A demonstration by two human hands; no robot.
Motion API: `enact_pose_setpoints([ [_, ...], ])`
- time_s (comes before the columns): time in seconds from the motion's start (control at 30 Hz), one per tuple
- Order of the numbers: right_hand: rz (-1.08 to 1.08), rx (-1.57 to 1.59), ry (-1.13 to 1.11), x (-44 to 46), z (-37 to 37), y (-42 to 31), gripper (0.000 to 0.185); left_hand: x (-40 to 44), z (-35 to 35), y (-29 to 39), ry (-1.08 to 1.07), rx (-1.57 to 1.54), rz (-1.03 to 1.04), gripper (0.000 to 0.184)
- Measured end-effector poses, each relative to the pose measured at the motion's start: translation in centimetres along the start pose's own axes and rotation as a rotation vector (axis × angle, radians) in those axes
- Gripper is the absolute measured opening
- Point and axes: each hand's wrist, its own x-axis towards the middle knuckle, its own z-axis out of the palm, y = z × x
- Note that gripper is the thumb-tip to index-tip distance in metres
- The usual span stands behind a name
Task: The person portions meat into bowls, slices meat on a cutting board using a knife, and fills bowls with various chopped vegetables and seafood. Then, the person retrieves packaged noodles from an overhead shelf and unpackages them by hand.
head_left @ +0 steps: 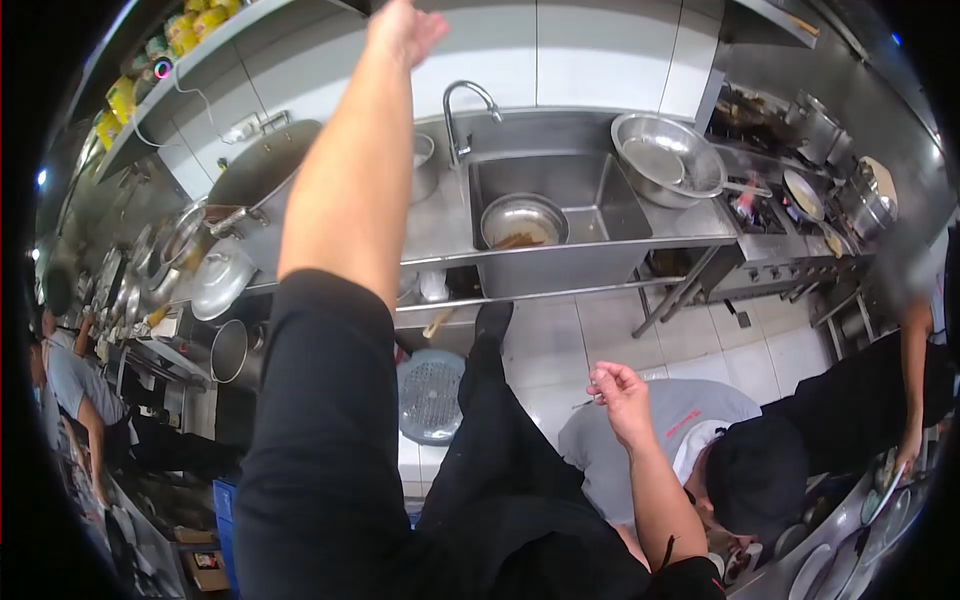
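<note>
1. Left hand [406, 36]: raised, up and left of the sink [605, 190], before the tiled wall [590, 60]; I cannot tell whether it grips anything
2. Right hand [622, 400]: nearer the wearer than the sink, fingers loosely curled, contents unclear
3. Faucet [452, 125]: at the sink's back-left corner
4. Metal bowl [525, 209]: inside the sink
5. Steel basin [706, 168]: on the table [440, 225], right of the sink

left grip [406, 32] cropped above, co-worker's head [903, 240] blurred
</note>
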Motion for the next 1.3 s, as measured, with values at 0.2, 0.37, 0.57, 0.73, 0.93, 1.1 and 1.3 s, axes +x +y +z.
enact_pose_setpoints([
  [0.2,-0.032,0.092,0.059,1.4,0.1,-1.1,0.025,8.8,-1.2,1.9,-0.035,-0.340,0.105,0.072],
  [0.37,-0.129,0.051,0.085,4.5,-0.9,-2.8,0.022,8.5,1.4,2.9,-0.098,-0.513,0.120,0.061],
  [0.57,-0.374,0.067,0.127,8.7,-2.6,-13.7,0.026,9.1,2.8,3.2,-0.020,-0.637,0.231,0.063],
  [0.73,-0.778,-0.314,0.202,13.2,-6.7,-24.6,0.016,11.1,3.4,2.7,0.021,-0.683,0.301,0.057],
  [0.93,-1.573,-0.876,0.573,18.1,-2.1,-58.6,0.019,10.5,3.1,1.8,0.013,-0.682,0.324,0.054],
  [1.1,-1.420,-0.607,0.969,20.7,1.3,-87.8,0.045,8.3,3.9,3.8,0.138,-0.776,0.133,0.058],
  [1.3,-1.376,-0.643,1.350,19.9,0.4,-106.9,0.061,8.0,3.0,6.5,0.192,-0.938,-0.199,0.080],
])
